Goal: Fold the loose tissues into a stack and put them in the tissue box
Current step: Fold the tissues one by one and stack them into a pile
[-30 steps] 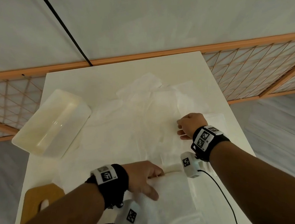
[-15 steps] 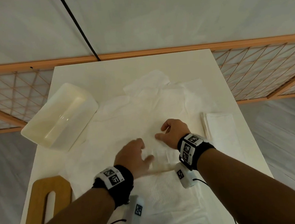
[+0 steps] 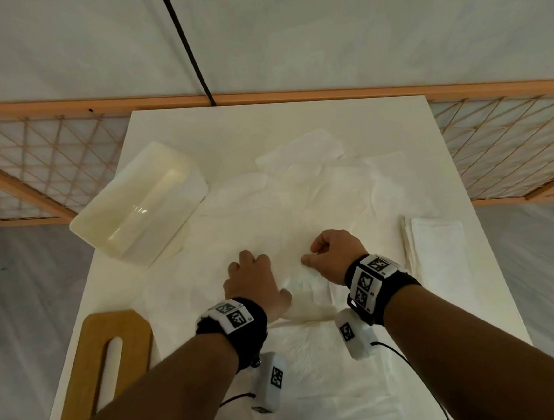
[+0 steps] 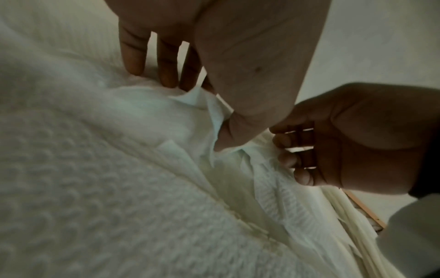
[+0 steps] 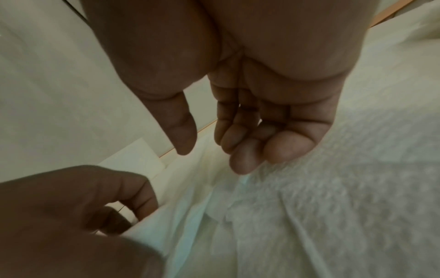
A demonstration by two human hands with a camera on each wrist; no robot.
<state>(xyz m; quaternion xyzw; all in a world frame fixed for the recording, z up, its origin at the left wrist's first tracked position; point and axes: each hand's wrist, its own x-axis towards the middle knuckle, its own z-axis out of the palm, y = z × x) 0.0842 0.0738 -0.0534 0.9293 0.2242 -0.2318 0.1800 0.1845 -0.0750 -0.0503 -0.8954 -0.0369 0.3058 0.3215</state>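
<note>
Several loose white tissues [image 3: 302,208] lie spread and overlapping across the middle of the white table [image 3: 262,121]. The open white tissue box [image 3: 139,200] stands slanted at the table's left edge. A folded stack of tissues [image 3: 438,250] lies at the right edge. My left hand [image 3: 251,278] rests on the loose tissues with bent fingers, and a raised fold of tissue [image 4: 209,116] is pinched between its thumb and fingers [image 4: 166,75]. Just right of it, my right hand [image 3: 332,255] hovers with loosely curled fingers [image 5: 245,158] that brush the tissue, thumb apart, holding nothing.
A wooden lid with a long slot [image 3: 114,355] lies at the table's near left corner. More tissue sheets [image 3: 331,371] cover the near part of the table under my forearms. A wooden lattice rail [image 3: 495,133] runs behind and beside the table.
My left hand left the near sheet and moved forward onto the loose tissues, taking up a fold. My right hand moved left from beside the folded stack toward the left hand.
</note>
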